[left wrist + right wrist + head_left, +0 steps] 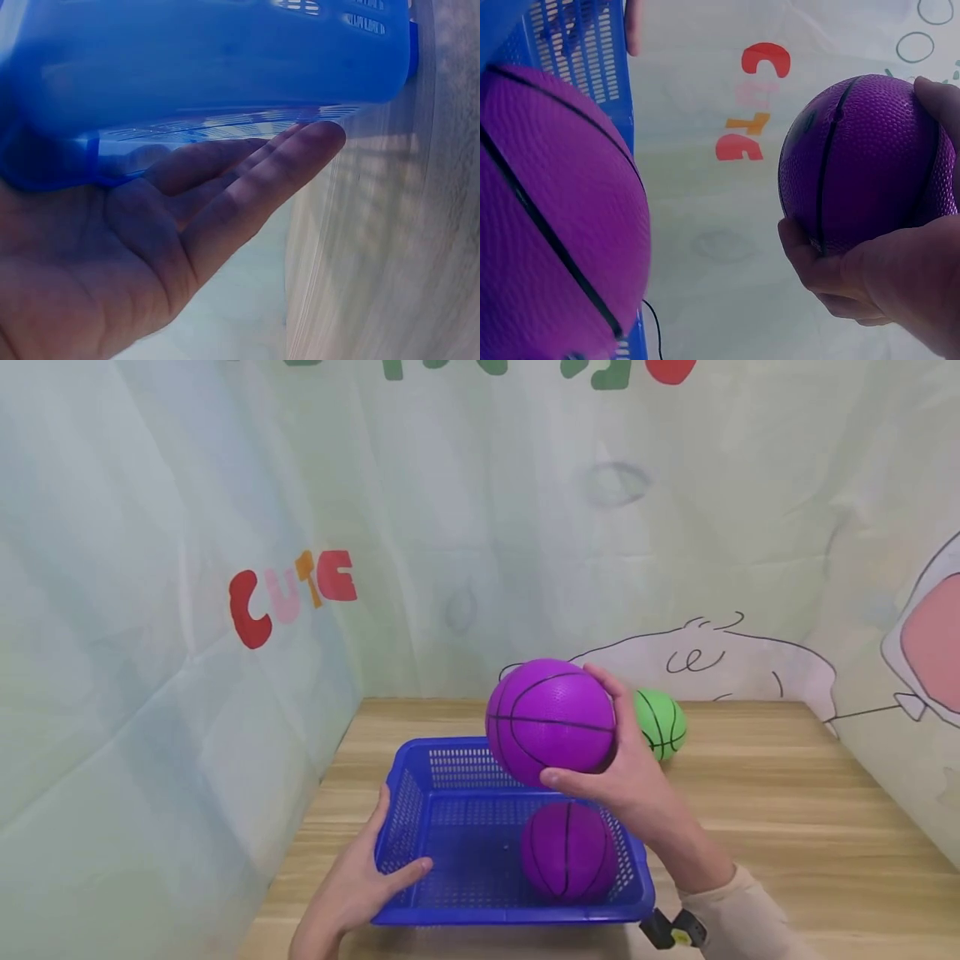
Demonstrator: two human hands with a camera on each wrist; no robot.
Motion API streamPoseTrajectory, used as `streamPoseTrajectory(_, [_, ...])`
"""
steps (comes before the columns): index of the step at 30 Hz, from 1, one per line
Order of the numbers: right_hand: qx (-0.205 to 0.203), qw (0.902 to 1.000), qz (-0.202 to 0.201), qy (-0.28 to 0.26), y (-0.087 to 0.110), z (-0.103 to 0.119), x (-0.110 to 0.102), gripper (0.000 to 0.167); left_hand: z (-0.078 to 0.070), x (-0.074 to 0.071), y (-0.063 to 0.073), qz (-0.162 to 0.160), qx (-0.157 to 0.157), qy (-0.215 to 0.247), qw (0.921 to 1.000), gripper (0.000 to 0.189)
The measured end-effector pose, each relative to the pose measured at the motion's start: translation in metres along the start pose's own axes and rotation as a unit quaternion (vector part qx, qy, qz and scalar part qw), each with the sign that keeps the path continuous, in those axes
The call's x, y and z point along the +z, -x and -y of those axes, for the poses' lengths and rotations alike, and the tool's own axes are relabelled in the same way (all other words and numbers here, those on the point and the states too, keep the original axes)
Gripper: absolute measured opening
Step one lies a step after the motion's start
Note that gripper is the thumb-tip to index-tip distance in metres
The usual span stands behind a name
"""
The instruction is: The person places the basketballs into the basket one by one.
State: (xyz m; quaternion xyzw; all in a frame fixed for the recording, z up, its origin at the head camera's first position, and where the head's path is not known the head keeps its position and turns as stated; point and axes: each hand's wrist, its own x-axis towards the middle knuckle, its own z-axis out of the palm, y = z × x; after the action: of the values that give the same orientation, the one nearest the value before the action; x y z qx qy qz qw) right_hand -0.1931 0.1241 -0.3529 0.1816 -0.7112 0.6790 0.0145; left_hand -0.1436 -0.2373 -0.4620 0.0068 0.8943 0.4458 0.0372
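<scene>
My right hand (pixel 637 777) grips a purple ball (pixel 551 722) with black basketball lines, thumb below and fingers round its far side. That ball is up over the right rear of a blue plastic basket (pixel 513 916); the right wrist view shows the ball (pixel 862 161) in the hand (pixel 900 277). A second purple ball (pixel 570 852) sits inside the basket, at its right end. At the basket's left side is my left hand (pixel 360 877), thumb over the rim. In the left wrist view its straight fingers (pixel 240 210) lie along the outer wall.
A green ball (pixel 662 725) with black lines rests on the wooden table (pixel 795 810) behind my right hand, partly hidden by it. Printed cloth walls (pixel 450 510) with the word CUTE (pixel 292 593) enclose the table at the left, back and right.
</scene>
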Motion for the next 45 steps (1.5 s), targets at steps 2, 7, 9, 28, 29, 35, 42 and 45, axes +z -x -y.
streamPoseTrajectory(2, [0.001, 1.0000, 0.004, -0.005, 0.001, -0.002, 0.007, 0.121, 0.001, -0.002, 0.002, 0.000, -0.005, 0.001, 1.0000, 0.132])
streamPoseTrajectory(7, [0.001, 0.9997, 0.013, -0.023, 0.003, -0.007, 0.021, 0.120, 0.003, -0.005, 0.004, 0.004, -0.018, 0.002, 0.9998, 0.134])
streamPoseTrajectory(9, [0.001, 0.9997, 0.011, -0.022, 0.004, -0.009, 0.024, 0.120, 0.003, -0.005, 0.003, 0.006, -0.018, 0.001, 0.9998, 0.134])
streamPoseTrajectory(28, [0.020, 0.9986, 0.048, -0.003, 0.014, -0.015, 0.062, 0.116, 0.003, 0.001, -0.005, -0.007, 0.037, 0.005, 0.9993, 0.136])
streamPoseTrajectory(29, [0.023, 0.9986, 0.048, -0.001, 0.014, -0.016, 0.064, 0.115, 0.003, 0.001, -0.005, -0.005, 0.036, 0.008, 0.9993, 0.136])
streamPoseTrajectory(35, [0.050, 0.9973, 0.053, 0.008, 0.010, -0.023, 0.075, 0.111, 0.004, 0.001, -0.005, -0.005, 0.047, 0.018, 0.9987, 0.136])
streamPoseTrajectory(42, [0.072, 0.9945, 0.072, 0.023, 0.004, -0.033, 0.087, 0.111, 0.007, 0.000, -0.005, -0.004, 0.048, 0.022, 0.9986, 0.137])
streamPoseTrajectory(45, [0.068, 0.9949, 0.067, 0.032, 0.003, -0.033, 0.088, 0.112, 0.006, 0.000, -0.005, -0.002, 0.045, 0.026, 0.9987, 0.139])
